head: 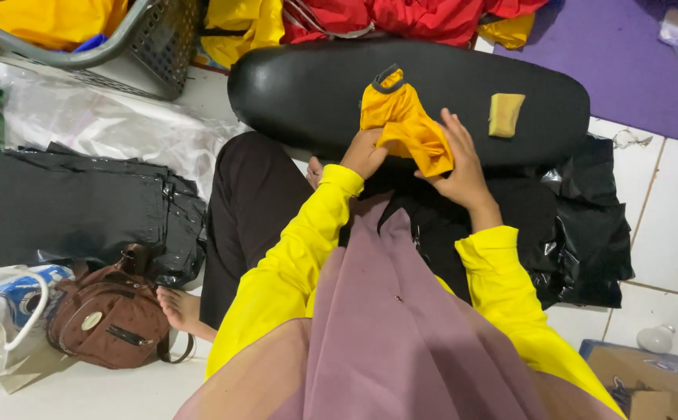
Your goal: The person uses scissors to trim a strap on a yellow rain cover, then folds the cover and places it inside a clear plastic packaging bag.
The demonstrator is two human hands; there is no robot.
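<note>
I sit on a white tiled floor with a black oval board (308, 93) in front of my knees. Both hands hold a yellow-orange garment (405, 124) with a grey hanging loop at its top, bunched up at the near edge of the board. My left hand (364, 154) grips its lower left side. My right hand (463, 167) presses and holds its right side with fingers spread. A small folded yellow cloth (505, 113) lies on the board to the right of my hands.
A stack of black plastic bags (82, 206) lies at left, with a brown bag (109, 315) near my foot. A grey basket (133, 43) holds yellow fabric at top left. Red and yellow clothes (401, 19) pile behind the board. Purple mat (627, 62) top right; cardboard box (650, 381) bottom right.
</note>
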